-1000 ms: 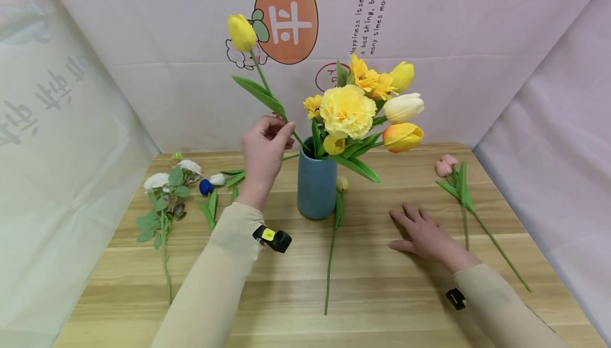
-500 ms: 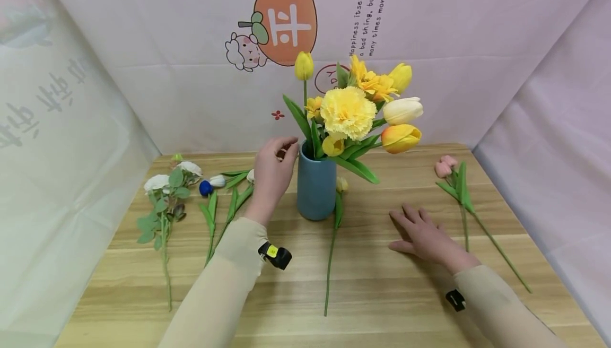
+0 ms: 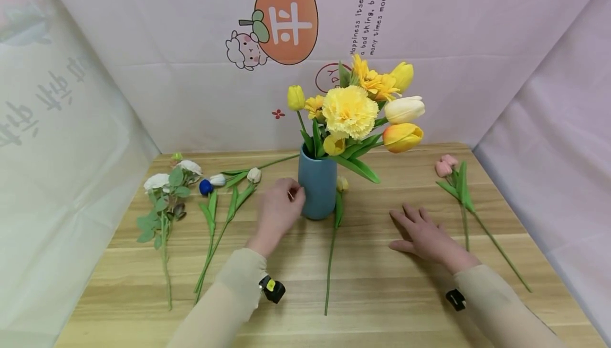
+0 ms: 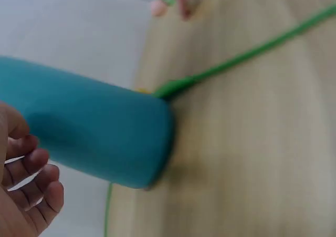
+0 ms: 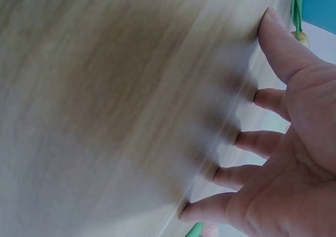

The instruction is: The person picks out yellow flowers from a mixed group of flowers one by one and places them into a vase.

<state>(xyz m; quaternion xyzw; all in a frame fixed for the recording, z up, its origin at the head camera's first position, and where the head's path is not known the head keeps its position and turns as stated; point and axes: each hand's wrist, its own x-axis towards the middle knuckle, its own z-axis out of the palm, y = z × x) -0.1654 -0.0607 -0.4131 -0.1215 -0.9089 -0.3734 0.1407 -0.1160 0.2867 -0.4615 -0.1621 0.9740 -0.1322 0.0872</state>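
A blue vase (image 3: pixel 317 189) stands upright on the table and holds several yellow flowers, with a cream tulip (image 3: pixel 404 109) and an orange-yellow tulip (image 3: pixel 403 137) leaning right. At its left rim rises a yellow tulip (image 3: pixel 296 97), its stem inside the vase. My left hand (image 3: pixel 281 205) is beside the vase's lower left side, fingers loosely bent and holding nothing. The left wrist view shows these fingers (image 4: pixel 39 176) close to the vase wall; whether they touch is unclear. My right hand (image 3: pixel 425 235) rests on the table with spread fingers, fingertips (image 5: pixel 226 174) down on the wood.
On the wooden table (image 3: pixel 382 295) lie white roses (image 3: pixel 157 182), a blue tulip (image 3: pixel 206 188) and white tulips (image 3: pixel 254 175) at left. A pale yellow tulip (image 3: pixel 342 184) lies by the vase, its stem pointing forward. Pink tulips (image 3: pixel 444 166) lie at right.
The yellow tulip, pinched in my left hand a second ago, went down into the vase and was let go. My left hand then dropped along the vase's left side. The right hand stayed still.
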